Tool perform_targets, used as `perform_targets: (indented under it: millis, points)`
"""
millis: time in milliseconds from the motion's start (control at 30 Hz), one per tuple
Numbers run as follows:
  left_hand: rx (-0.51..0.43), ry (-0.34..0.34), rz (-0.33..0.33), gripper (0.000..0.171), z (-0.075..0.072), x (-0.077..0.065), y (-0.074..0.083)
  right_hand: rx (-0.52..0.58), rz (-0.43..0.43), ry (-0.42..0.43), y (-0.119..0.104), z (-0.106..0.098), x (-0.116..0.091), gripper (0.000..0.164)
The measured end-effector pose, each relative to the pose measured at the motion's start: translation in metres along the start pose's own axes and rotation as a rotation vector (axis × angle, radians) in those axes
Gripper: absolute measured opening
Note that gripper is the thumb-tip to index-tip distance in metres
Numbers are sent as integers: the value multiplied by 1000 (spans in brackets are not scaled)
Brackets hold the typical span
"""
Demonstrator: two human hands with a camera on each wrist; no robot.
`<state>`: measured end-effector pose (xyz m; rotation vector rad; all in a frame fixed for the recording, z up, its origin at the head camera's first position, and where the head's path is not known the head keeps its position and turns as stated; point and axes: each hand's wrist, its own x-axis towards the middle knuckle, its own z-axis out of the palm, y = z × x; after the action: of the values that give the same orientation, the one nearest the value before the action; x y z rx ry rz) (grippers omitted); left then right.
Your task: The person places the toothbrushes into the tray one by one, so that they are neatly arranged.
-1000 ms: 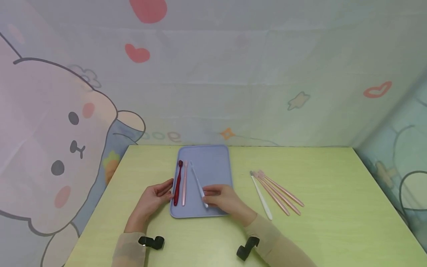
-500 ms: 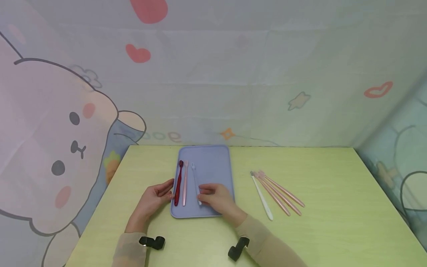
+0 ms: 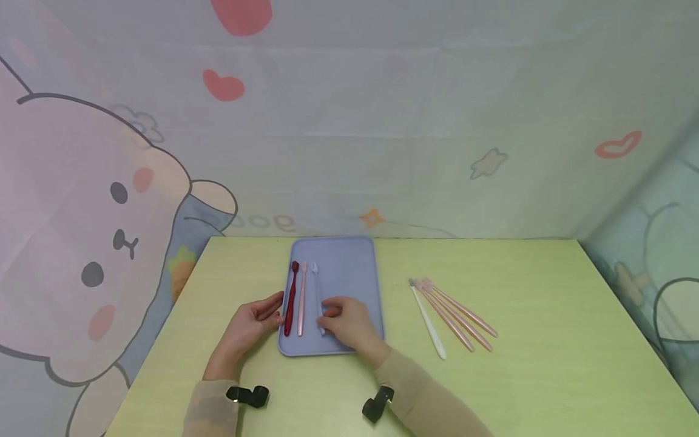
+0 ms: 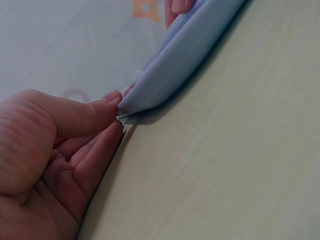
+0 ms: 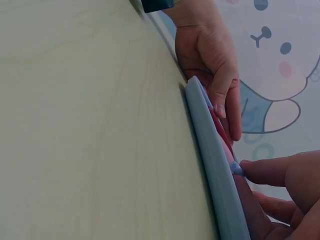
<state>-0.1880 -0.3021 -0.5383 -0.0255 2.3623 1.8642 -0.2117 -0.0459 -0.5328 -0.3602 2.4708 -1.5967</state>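
A blue tray (image 3: pixel 349 261) lies on the table, with my left hand (image 3: pixel 252 325) at its left side. Thumb and fingers pinch the tray's rim in the left wrist view. Inside the tray, a dark red toothbrush (image 3: pixel 291 300) and a pink toothbrush (image 3: pixel 302 300) lie side by side, heads toward the back. Just right of them is a pale blue toothbrush (image 3: pixel 317 291), roughly parallel to the pink one. My right hand (image 3: pixel 349 321) pinches its handle near the lower end, seen also as a bluish tip (image 5: pixel 236 168) in the right wrist view.
Right of the tray, a white toothbrush (image 3: pixel 428 321) and several pink toothbrushes (image 3: pixel 459 315) lie fanned on the yellow-green table (image 3: pixel 573 364). A patterned cloth (image 3: pixel 349 121) hangs behind the table. Each sleeve carries a black wrist camera.
My right hand has moved left with the pale blue toothbrush, which has turned from slanted to nearly parallel with the pink one. The left hand stays at the tray's edge.
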Motion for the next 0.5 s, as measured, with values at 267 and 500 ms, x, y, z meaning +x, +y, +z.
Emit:
perform_targets:
  millis: [267, 500]
  points:
    - [13, 11, -9, 60, -1, 1, -1, 52, 1, -17, 0, 4, 3, 35]
    - [21, 7, -11, 60, 1, -1, 2, 1, 10, -7, -1, 6, 4, 34]
